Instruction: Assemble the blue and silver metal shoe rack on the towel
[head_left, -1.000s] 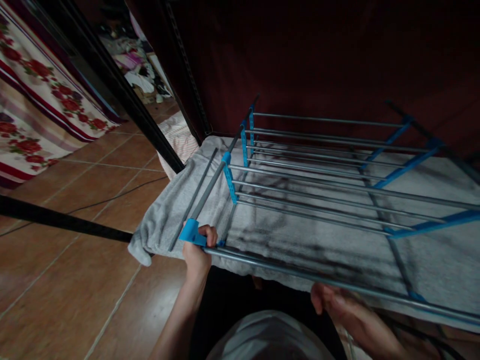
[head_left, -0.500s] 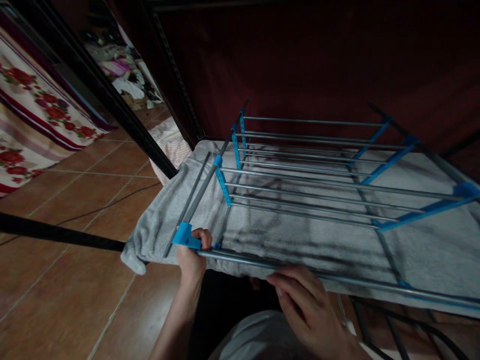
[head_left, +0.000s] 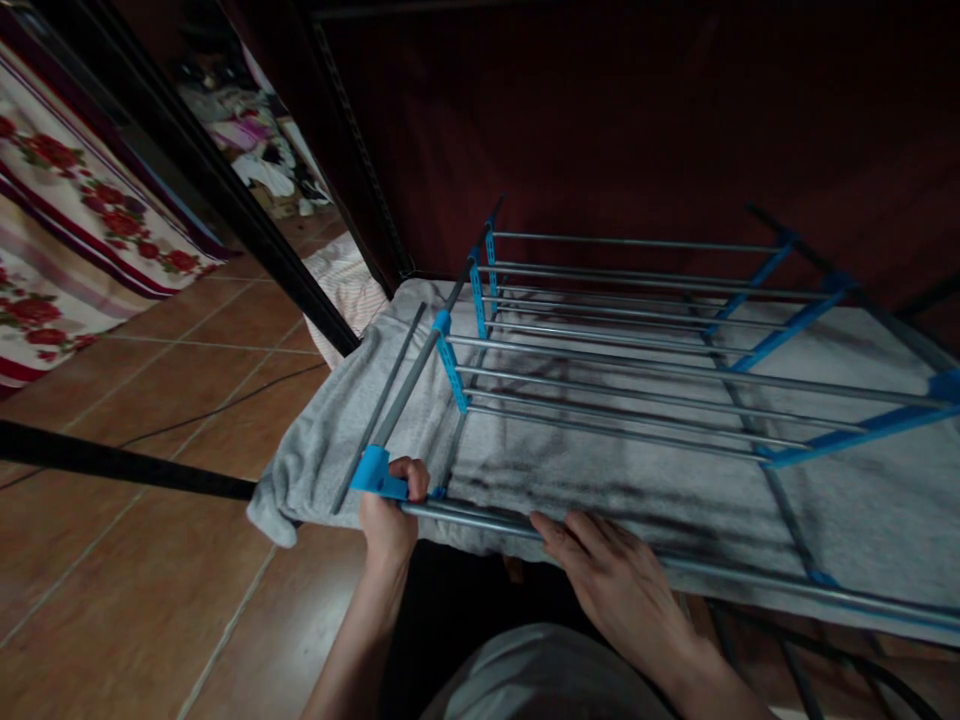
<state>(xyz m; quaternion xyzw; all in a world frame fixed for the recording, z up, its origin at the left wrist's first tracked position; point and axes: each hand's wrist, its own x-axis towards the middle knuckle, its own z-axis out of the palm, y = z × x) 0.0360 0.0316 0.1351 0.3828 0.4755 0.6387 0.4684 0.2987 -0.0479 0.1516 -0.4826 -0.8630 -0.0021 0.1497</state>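
A drying rack of grey metal tubes (head_left: 630, 362) with blue plastic joints and perforated side strips lies on a grey cloth (head_left: 525, 470). My left hand (head_left: 394, 515) is closed around its near left corner, by the blue corner joint (head_left: 375, 472) and the end of the front tube (head_left: 469, 514). Farther right along that same tube rests my right hand (head_left: 615, 575), palm down, its fingers stretched across the metal and its thumb hidden. A loose-looking thin tube (head_left: 382, 400) runs beside the rack's left side tube on the cloth.
Behind the rack rises a dark red panel (head_left: 600, 120). Black metal bars (head_left: 247, 230) cross at the left above a tiled floor (head_left: 187, 530) with a thin cable (head_left: 225, 405). A flowered curtain (head_left: 105, 200) hangs far left; a clothes pile (head_left: 259, 150) lies beyond.
My right hand has turned palm down and settled onto the front tube, after hovering cupped beside it. My left hand keeps its grip on the corner. The view has shifted slightly.
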